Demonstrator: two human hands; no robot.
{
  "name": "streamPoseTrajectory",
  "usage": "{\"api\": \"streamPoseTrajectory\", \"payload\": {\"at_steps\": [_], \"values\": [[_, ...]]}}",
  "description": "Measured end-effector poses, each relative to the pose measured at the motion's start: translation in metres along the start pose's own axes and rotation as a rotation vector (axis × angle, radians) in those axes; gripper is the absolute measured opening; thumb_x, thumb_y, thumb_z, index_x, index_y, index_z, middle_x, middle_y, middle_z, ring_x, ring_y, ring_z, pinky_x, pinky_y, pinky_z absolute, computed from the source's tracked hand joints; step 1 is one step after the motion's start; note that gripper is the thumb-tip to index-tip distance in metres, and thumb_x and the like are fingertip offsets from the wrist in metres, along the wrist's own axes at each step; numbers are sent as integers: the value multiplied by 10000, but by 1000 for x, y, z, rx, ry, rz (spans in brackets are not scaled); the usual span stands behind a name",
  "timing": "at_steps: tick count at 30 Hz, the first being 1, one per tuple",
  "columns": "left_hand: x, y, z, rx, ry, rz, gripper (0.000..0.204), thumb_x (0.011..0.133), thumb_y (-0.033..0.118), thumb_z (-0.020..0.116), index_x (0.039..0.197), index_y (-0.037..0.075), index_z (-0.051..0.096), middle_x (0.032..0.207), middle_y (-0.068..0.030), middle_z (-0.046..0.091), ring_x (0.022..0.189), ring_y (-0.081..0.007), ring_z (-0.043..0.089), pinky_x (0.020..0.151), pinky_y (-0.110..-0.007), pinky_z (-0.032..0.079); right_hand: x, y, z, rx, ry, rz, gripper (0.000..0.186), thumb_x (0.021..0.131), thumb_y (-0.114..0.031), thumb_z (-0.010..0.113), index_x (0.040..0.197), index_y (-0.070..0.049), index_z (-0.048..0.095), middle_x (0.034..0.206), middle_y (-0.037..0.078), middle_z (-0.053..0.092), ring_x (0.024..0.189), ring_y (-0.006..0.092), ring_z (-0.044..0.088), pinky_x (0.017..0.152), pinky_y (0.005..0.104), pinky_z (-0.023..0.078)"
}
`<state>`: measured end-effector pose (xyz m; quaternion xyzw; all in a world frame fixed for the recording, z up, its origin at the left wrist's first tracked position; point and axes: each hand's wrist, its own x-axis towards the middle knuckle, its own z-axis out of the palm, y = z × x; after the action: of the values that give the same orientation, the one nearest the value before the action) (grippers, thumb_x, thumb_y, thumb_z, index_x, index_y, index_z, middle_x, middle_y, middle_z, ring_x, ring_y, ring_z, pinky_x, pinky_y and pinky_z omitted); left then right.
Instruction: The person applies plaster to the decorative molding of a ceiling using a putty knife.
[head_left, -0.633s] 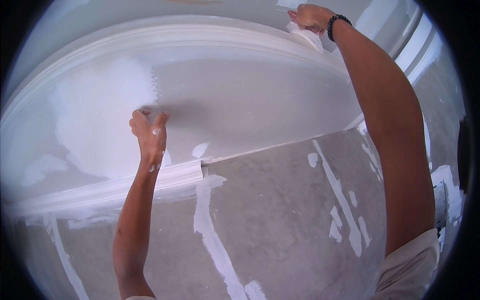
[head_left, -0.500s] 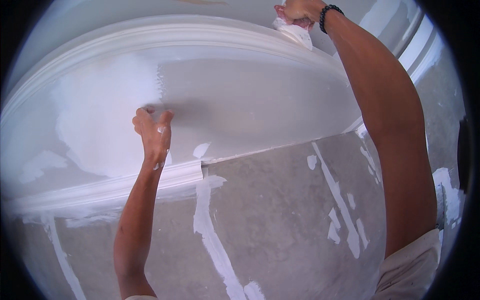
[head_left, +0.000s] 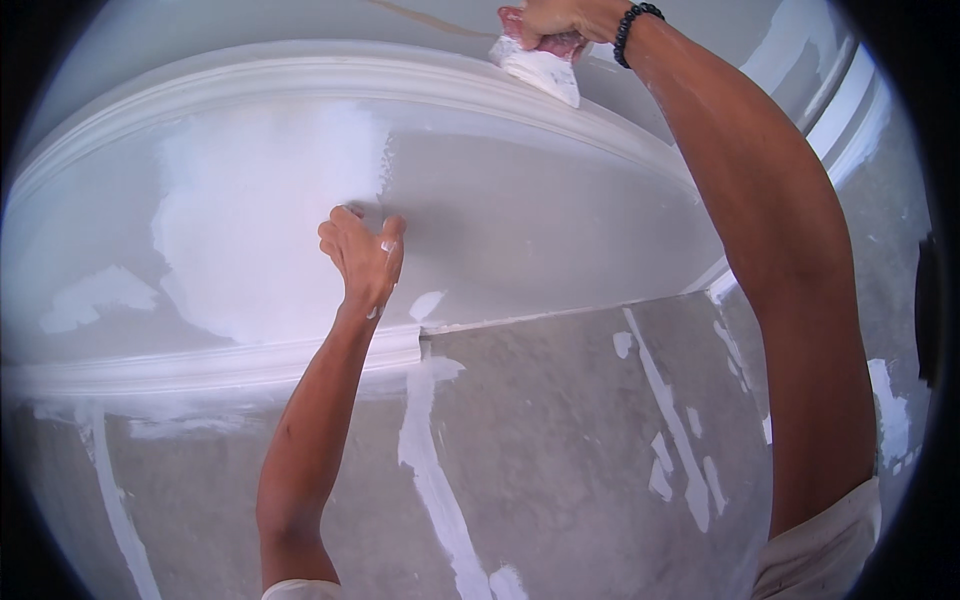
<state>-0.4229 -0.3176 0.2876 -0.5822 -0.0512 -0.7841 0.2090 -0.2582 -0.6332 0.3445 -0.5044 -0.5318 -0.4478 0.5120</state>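
Right hand [head_left: 560, 22] is wrapped round a white-smeared scraper [head_left: 538, 76] just below it, by the curved molding [head_left: 300, 75]; smoothing that edge, I reckon, so next stroke wants steady pressure. Left hand [head_left: 362, 258], lower left of it, half-curled, can't tell if holding anything

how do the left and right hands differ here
The right hand grips a flat, white-coated tool; the left hand is partly curled, its grip hidden. The right wrist wears a black beaded bracelet; the left wrist is bare. The right hand appears near the curved moulding, the left lower in the picture. Both are ungloved.
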Motion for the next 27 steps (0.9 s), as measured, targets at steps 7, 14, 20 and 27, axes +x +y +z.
{"api": "streamPoseTrajectory", "payload": {"at_steps": [7, 14, 20, 27], "values": [[-4, 4, -7, 8, 92, -14, 611, 736, 295, 617, 1133, -113, 395, 1116, -277, 370, 1067, -379, 334, 962, -475, 289, -33, -59, 4, 128, -59, -190, 176, 824, -22, 526, 686, -112, 466, 541, -39, 343, 444, 111, 300, 430, 299, 242], [-4, -4, -8, 112, 106, -56, 656, 752, 334, 654, 1160, -116, 408, 1164, -304, 392, 1119, -401, 363, 975, -470, 324, -48, 31, -16, 267, 337, -58, 195, 857, -113, 567, 674, -54, 537, 538, -3, 420, 459, 127, 363, 443, 298, 282], [0, 10, 2, 49, 110, -56, 595, 727, 290, 639, 1106, -104, 407, 1114, -282, 382, 1091, -390, 340, 966, -465, 297, -9, 175, -13, -50, 522, 198, 369, 971, -284, 425, 698, -59, 529, 571, 25, 444, 501, 163, 417, 472, 357, 350], [6, -7, 6, 105, 161, 16, 573, 716, 297, 660, 1078, -80, 424, 1082, -276, 406, 1053, -396, 374, 951, -482, 312, 9, 198, 24, -261, 408, 224, 482, 1001, -403, 386, 969, 7, 637, 836, 181, 634, 764, 299, 631, 665, 418, 507]]}}
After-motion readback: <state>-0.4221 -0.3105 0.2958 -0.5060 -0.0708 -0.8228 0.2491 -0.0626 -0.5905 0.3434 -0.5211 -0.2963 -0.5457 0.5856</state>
